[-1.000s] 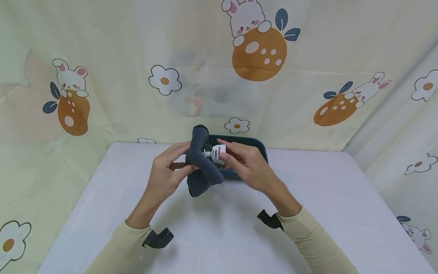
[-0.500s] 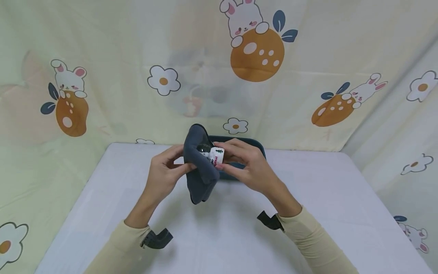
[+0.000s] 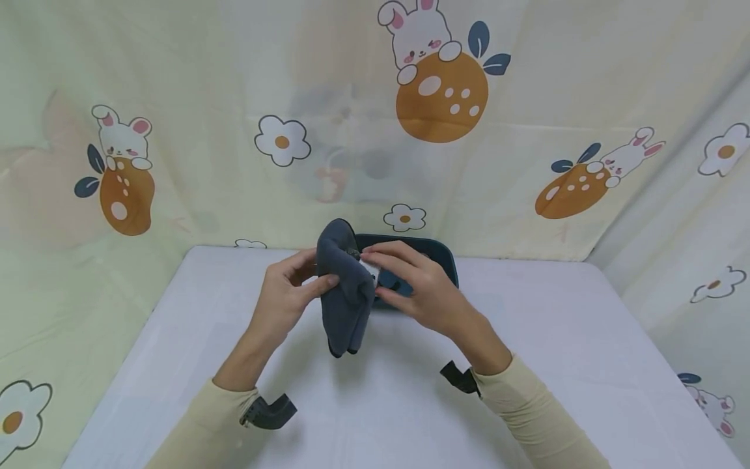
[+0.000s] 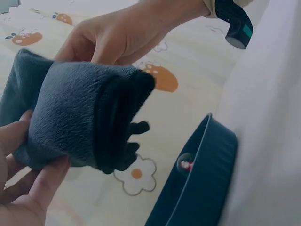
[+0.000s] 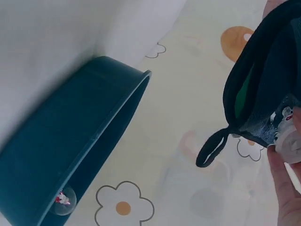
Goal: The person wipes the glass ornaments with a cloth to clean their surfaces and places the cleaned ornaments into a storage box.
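Note:
A folded grey-blue cloth (image 3: 342, 286) with dark edging hangs above the table; my left hand (image 3: 281, 293) grips its left side between thumb and fingers. Inside its fold is a small snow globe, mostly covered, with its white base (image 3: 370, 268) showing in the head view. The fingertips of my right hand (image 3: 418, 283) hold that base from the right. Close up in the right wrist view, the clear globe (image 5: 286, 115) sits against the cloth, and a hanging loop (image 5: 212, 148) dangles from a corner. In the left wrist view, the cloth hides the globe.
Behind the hands, a dark teal basin (image 3: 442, 251) stands at the table's back edge. Another snow globe (image 5: 64, 201) with a red and white figure lies in it. A printed curtain (image 3: 205, 163) hangs behind the white table (image 3: 375, 404).
The cloth has closed further around the snow globe and its lower end hangs lower. Less of the globe and its printed base shows now. My right fingers have shifted over the base.

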{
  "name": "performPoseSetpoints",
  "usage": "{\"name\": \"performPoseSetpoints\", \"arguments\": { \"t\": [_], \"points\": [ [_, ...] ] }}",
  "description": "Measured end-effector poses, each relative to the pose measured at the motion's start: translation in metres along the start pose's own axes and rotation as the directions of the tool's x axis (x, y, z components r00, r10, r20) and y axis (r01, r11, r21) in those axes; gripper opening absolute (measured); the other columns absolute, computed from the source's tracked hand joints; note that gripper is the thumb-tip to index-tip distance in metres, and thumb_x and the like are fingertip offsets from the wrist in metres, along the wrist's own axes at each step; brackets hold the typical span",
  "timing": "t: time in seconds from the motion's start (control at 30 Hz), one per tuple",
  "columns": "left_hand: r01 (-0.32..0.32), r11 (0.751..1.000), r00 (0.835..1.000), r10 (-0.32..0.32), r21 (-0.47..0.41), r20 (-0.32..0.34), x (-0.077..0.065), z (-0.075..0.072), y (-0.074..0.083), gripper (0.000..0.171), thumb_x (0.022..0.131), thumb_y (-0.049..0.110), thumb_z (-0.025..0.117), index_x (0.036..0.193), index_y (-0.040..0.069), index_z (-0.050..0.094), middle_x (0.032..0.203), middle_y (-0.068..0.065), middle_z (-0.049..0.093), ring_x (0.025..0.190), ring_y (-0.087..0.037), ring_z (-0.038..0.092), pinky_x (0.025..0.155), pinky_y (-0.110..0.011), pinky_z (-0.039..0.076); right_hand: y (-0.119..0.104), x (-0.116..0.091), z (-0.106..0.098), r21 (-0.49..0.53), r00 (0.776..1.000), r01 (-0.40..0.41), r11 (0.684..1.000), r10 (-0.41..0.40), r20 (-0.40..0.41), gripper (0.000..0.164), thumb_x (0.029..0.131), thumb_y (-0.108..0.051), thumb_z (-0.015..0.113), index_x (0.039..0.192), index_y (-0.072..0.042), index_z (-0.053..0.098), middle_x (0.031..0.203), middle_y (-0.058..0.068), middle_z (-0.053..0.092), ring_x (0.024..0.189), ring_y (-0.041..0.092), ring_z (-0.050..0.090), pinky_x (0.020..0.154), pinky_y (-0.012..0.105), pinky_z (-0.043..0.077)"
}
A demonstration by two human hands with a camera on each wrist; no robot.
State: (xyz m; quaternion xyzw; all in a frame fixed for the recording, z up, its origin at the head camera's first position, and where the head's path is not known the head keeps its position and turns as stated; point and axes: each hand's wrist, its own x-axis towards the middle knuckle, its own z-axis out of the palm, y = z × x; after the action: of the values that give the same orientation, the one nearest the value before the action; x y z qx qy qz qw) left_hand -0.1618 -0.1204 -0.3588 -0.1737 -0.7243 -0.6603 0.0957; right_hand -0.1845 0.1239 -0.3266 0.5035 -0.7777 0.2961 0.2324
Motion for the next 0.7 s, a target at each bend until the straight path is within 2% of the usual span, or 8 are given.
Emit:
{"name": "performPoseSetpoints", "arguments": {
  "t": [0.13, 0.23, 0.37, 0.57, 0.7],
  "points": [
    [0.017, 0.998, 0.999, -0.019, -0.055, -0.046, 0.001, 0.005, -0.001, 0.043, 0.084, 0.023, 0.075, 0.125, 0.016, 0.063, 0.117, -0.005, 0.065, 0.109, -0.02, 0.062, 0.082, -0.033, 0.059, -0.006, 0.001, 0.003, -0.087, 0.997, -0.045, 0.995, 0.05, 0.053, 0.066, 0.081, -0.01, 0.077, 0.14, -0.007, 0.047, 0.14, 0.007, 0.049, 0.121, 0.017, 0.053, 0.094, 0.028, 0.051],
    [0.019, 0.995, 0.996, -0.027, -0.096, -0.082, 0.002, 0.009, 0.0, 0.043, 0.085, 0.024, 0.074, 0.125, 0.016, 0.063, 0.115, -0.007, 0.065, 0.107, -0.021, 0.064, 0.081, -0.033, 0.059, -0.01, 0.003, 0.005, -0.108, 0.994, -0.073, 0.991, 0.081, 0.067, 0.069, 0.083, -0.013, 0.075, 0.144, -0.006, 0.043, 0.143, 0.009, 0.046, 0.121, 0.018, 0.053, 0.091, 0.03, 0.053],
    [0.015, 0.993, 0.992, -0.029, -0.118, -0.121, 0.001, 0.011, 0.001, 0.042, 0.084, 0.025, 0.075, 0.124, 0.015, 0.063, 0.114, -0.008, 0.065, 0.105, -0.022, 0.065, 0.08, -0.033, 0.059, -0.013, 0.005, 0.005, -0.07, 0.991, -0.112, 0.991, 0.117, 0.071, 0.067, 0.086, -0.016, 0.071, 0.145, -0.007, 0.041, 0.144, 0.008, 0.045, 0.114, 0.017, 0.057, 0.088, 0.03, 0.053],
    [0.02, 0.995, 0.988, -0.035, -0.099, -0.152, -0.001, 0.012, 0.0, 0.043, 0.083, 0.026, 0.076, 0.123, 0.015, 0.064, 0.115, -0.007, 0.065, 0.103, -0.021, 0.066, 0.08, -0.031, 0.059, -0.014, 0.007, 0.003, 0.049, 0.98, -0.178, 0.983, 0.173, 0.096, 0.053, 0.094, -0.017, 0.056, 0.145, -0.009, 0.042, 0.144, 0.005, 0.046, 0.095, 0.011, 0.061, 0.081, 0.028, 0.054],
    [0.01, 0.996, 0.987, -0.024, -0.087, -0.16, -0.001, 0.012, -0.002, 0.042, 0.082, 0.025, 0.076, 0.122, 0.015, 0.065, 0.115, -0.006, 0.066, 0.106, -0.02, 0.065, 0.081, -0.031, 0.058, -0.014, 0.01, 0.001, 0.14, 0.973, -0.223, 0.965, 0.213, 0.084, 0.045, 0.097, -0.015, 0.052, 0.141, -0.008, 0.047, 0.139, 0.004, 0.051, 0.098, 0.009, 0.062, 0.079, 0.025, 0.055]
  ]
}}
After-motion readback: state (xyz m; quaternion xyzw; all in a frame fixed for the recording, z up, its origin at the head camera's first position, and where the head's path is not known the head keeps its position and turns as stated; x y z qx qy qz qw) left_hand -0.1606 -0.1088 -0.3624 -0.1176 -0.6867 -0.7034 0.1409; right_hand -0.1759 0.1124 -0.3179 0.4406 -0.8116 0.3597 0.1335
